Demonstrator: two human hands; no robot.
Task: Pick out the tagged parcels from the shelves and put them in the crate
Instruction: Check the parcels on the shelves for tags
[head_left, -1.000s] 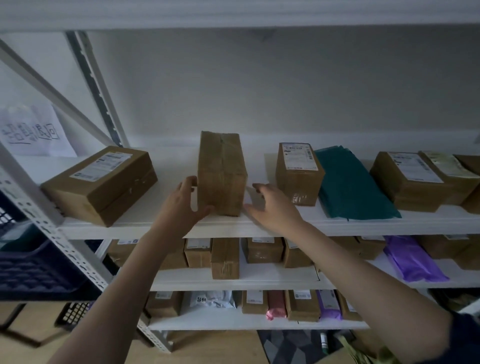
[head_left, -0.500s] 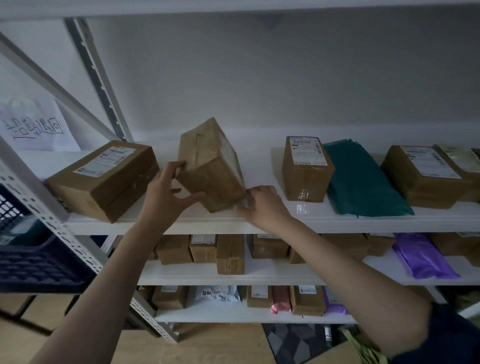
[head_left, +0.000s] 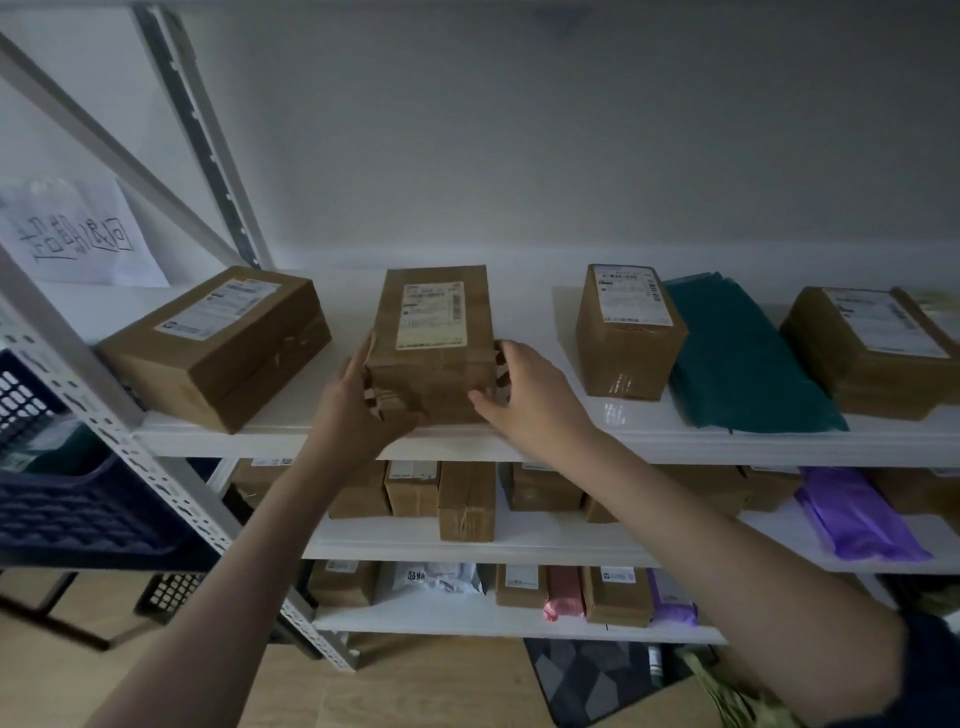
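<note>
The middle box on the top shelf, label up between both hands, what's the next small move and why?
Probably lift the middle box off the top shelf: the left hand and right hand grip its sides, and the blue crate waits lower left.

A parcel storeroom: white metal shelving (head_left: 519, 441) holds tiers of labelled cardboard parcels (head_left: 628, 332), with a blue plastic crate (head_left: 78, 509) left of it.

Dim storeroom: plain grey-white wall (head_left: 571, 130) behind white metal shelving unit (head_left: 519, 441) with perforated uprights; light wooden floor (head_left: 415, 691) below; dark geometric-patterned mat (head_left: 587, 675) at shelving foot; handwritten paper sign (head_left: 78, 234) taped left.
</note>
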